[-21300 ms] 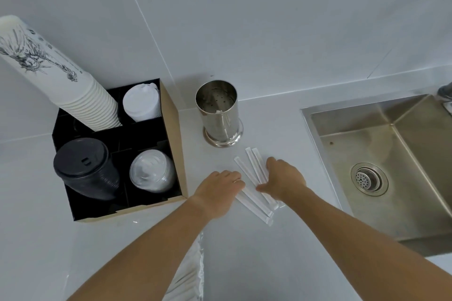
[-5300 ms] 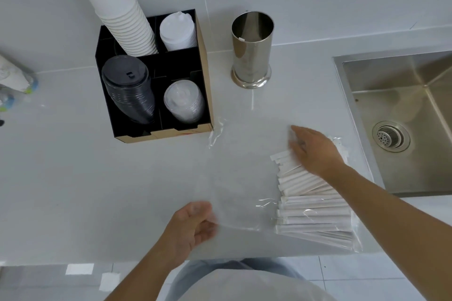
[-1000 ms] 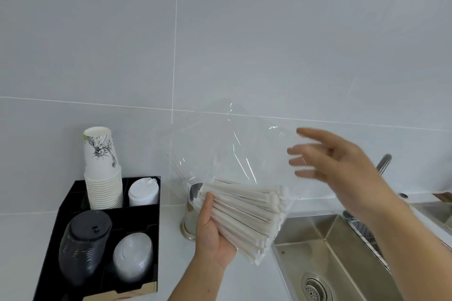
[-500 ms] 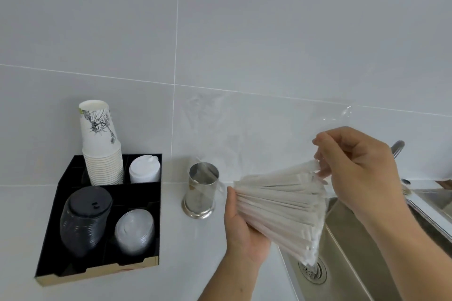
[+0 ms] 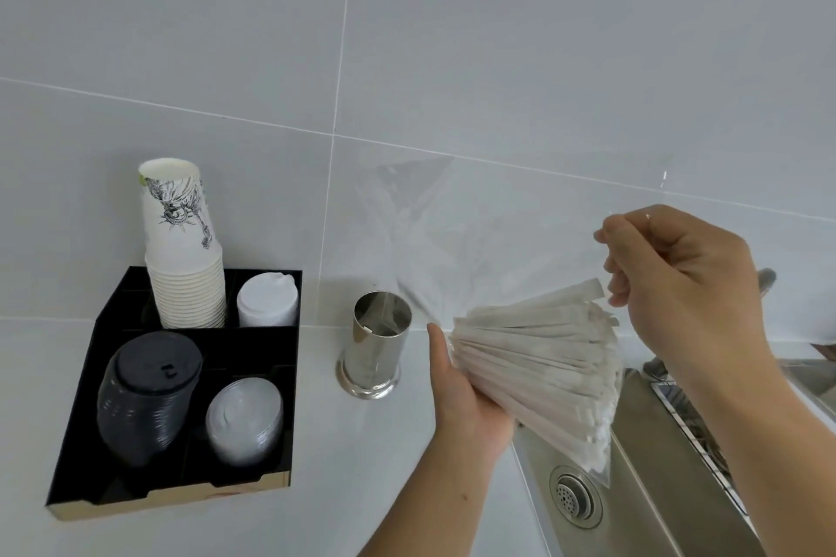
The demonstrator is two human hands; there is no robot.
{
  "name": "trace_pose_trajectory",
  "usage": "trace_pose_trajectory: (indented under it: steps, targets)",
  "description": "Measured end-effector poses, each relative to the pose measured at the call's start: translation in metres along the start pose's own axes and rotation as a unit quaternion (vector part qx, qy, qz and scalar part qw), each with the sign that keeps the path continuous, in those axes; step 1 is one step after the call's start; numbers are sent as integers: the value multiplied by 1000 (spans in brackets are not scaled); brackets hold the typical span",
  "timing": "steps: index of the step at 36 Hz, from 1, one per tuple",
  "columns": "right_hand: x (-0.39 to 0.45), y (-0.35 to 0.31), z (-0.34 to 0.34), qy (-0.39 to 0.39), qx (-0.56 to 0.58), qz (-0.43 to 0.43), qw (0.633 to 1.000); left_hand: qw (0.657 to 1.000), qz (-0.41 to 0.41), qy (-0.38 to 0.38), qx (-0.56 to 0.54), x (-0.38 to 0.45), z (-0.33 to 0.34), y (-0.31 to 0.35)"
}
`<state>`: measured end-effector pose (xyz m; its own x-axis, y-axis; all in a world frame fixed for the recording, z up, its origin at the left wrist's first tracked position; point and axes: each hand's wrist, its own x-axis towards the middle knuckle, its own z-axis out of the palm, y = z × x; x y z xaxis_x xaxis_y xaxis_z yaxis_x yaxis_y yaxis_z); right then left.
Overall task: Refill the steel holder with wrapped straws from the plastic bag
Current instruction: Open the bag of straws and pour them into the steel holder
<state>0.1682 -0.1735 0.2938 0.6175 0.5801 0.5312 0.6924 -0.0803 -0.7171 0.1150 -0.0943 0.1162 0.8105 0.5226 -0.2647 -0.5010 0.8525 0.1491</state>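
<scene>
A grey tiled wall (image 5: 497,59) is filling most of what I am looking at, and below it the pale tabletop (image 5: 371,466) is running across to a steel sink (image 5: 642,488) sitting at my right, its drain showing near the bottom edge. At the left, a black organiser tray (image 5: 289,375) is resting on the tabletop, carrying a tall stack of printed paper cups (image 5: 181,249) and a stack of white lids (image 5: 268,301) in its back compartments, with a stack of black lids (image 5: 144,398) and a stack of clear lids (image 5: 244,421) leaning in its front ones.

I am holding the plastic bag (image 5: 434,240) up in the air, in front of the wall and partly over the sink; its clear film is stretching up and leftward. The wrapped straws (image 5: 538,362) are sitting inside it, fanning out from my left hand (image 5: 466,398). My left fingers are clamping the narrow end of that bundle through the film. My right hand (image 5: 678,298) is hovering at the fan's upper right end, its fingers curling together and pinching there, though I cannot tell whether on film or a wrapper.

The steel holder (image 5: 375,348) is standing upright on the tabletop, near the wall, between the tray and my left hand, apart from both.
</scene>
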Motion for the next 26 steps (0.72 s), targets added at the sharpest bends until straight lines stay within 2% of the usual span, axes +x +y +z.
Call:
trace_pose_trajectory:
  steps: [8, 14, 19, 26]
  targets:
    - [14, 19, 22, -32, 1, 20, 999, 1000, 5, 28, -2, 19, -12, 12]
    - [23, 29, 41, -61, -33, 1, 998, 997, 11, 75, -23, 28, -11, 16]
    - [29, 35, 53, -68, -66, -32, 995, 995, 3, 83, -59, 31, -9, 16]
    - [29, 39, 62, -70, -77, -75, 992, 987, 44, 137, -69, 31, -4, 9]
